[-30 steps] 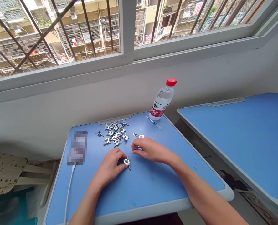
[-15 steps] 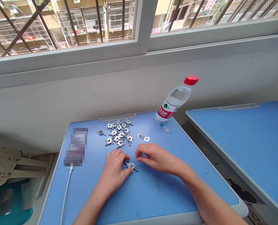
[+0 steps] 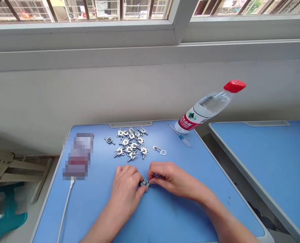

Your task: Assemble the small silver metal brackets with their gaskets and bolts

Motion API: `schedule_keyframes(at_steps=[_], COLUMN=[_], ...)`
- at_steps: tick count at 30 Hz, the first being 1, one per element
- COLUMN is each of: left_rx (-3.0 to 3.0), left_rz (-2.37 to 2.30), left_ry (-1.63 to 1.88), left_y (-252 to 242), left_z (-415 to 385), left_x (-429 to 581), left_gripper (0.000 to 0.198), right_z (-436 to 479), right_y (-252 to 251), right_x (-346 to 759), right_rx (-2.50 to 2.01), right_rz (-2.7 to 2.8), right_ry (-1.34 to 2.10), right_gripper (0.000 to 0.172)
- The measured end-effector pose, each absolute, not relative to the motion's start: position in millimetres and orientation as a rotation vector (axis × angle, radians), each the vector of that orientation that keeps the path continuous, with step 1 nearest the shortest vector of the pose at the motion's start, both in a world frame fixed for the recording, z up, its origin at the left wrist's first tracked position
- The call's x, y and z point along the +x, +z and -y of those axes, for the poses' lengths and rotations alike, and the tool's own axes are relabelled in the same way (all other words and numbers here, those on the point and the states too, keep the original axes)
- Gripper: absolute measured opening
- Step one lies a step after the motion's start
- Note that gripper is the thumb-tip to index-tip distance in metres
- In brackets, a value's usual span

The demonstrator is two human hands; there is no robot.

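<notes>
My left hand [image 3: 127,185] rests on the blue table, its thumb and fingers closed on a small metal part [image 3: 145,183] with a thin pin standing up from it. Right beside it, my right hand [image 3: 166,176] has its fingertips pinched at the part's right side; a small shiny piece shows between its curled fingers, too hidden to make out. Beyond the hands lies a pile of several similar metal parts [image 3: 132,145]. One more part [image 3: 109,140] sits apart to the left of the pile. To its right is a flat plate [image 3: 163,152] with a small piece at its left end.
A red-capped water bottle [image 3: 203,111] stands at the table's back right corner, with a thin screwdriver [image 3: 181,137] before it. A blurred phone [image 3: 80,155] with a white cable [image 3: 66,209] lies left. Another blue table [image 3: 266,152] is at the right.
My right hand has come in to the metal part held by my left hand, and the part has been turned. The camera view has tilted down and shifted.
</notes>
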State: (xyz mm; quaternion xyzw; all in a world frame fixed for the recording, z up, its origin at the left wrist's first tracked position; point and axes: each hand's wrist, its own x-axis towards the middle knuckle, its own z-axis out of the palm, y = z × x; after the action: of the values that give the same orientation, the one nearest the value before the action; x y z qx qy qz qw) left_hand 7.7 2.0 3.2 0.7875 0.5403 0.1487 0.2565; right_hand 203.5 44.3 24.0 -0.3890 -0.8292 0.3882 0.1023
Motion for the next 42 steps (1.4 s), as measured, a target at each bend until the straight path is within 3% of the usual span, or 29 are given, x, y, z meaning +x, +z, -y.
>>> schedule_keyframes(at_steps=[23, 36, 42], left_rx=[2.175, 2.163, 2.157], left_rz=[-1.469, -1.488, -1.485], left_ry=[0.401, 0.394, 0.399], left_y=[1.1, 6.7, 5.9], left_z=[-2.0, -4.4, -3.8], left_x=[9.0, 6.9, 6.3], left_gripper=[0.017, 0.012, 0.014], right_z=[-38.7, -39.6, -39.6], right_y=[21.1, 20.2, 29.7], right_x=[201.0, 196.6, 201.3], right_rx=[-1.232, -1.201, -1.253], right_rz=[2.574, 2.453, 2.427], right_ry=[1.027, 1.146, 1.129], right_gripper=[0.018, 0.012, 0.020])
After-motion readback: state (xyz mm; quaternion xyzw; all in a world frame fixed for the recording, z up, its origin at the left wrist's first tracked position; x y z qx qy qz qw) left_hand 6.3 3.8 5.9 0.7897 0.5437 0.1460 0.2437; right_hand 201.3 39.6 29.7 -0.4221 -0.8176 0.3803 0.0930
